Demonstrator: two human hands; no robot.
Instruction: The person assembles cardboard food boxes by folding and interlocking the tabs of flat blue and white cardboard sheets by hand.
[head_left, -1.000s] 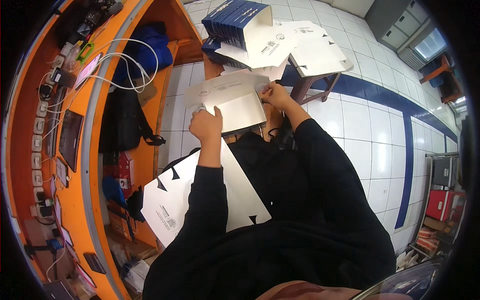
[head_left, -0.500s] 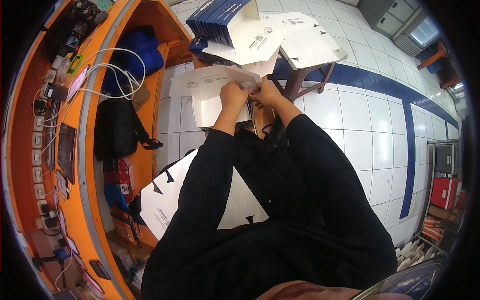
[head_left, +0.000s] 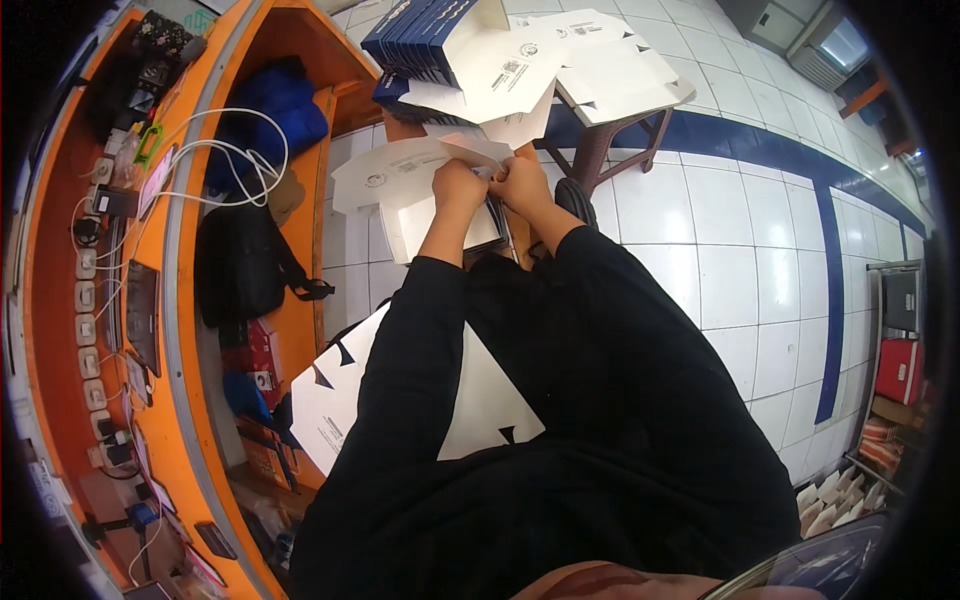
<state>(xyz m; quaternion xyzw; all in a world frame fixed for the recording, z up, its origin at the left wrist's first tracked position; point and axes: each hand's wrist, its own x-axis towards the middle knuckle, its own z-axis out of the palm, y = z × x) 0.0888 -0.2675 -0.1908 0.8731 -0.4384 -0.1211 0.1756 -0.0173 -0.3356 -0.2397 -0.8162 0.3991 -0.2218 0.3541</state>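
A partly folded white cardboard box (head_left: 408,226) stands in front of me with its flaps spread. My left hand (head_left: 459,188) is closed on the upper right corner of this box, fingers largely hidden behind the card. Close beside it, my right hand (head_left: 522,188) pinches the same corner where the panels meet. Just beyond my hands lies an open box flap (head_left: 510,82), white with small dark print, next to a stack of blue boxes (head_left: 412,48). Across my lap rests a flat white cardboard sheet (head_left: 490,405) with dark notches, partly covered by my left arm.
More flat cardboard sheets (head_left: 625,80) lie on a brown stool (head_left: 598,150) at the far right. An orange counter (head_left: 175,330) with cables and devices runs along my left, and a black bag (head_left: 240,260) sits on its lower shelf. A rack (head_left: 880,370) stands right.
The view has shifted slightly. My hands remain at the box corner, drawn a little closer together, and the flap there stands up more. A dark shoe shows beside my right forearm.
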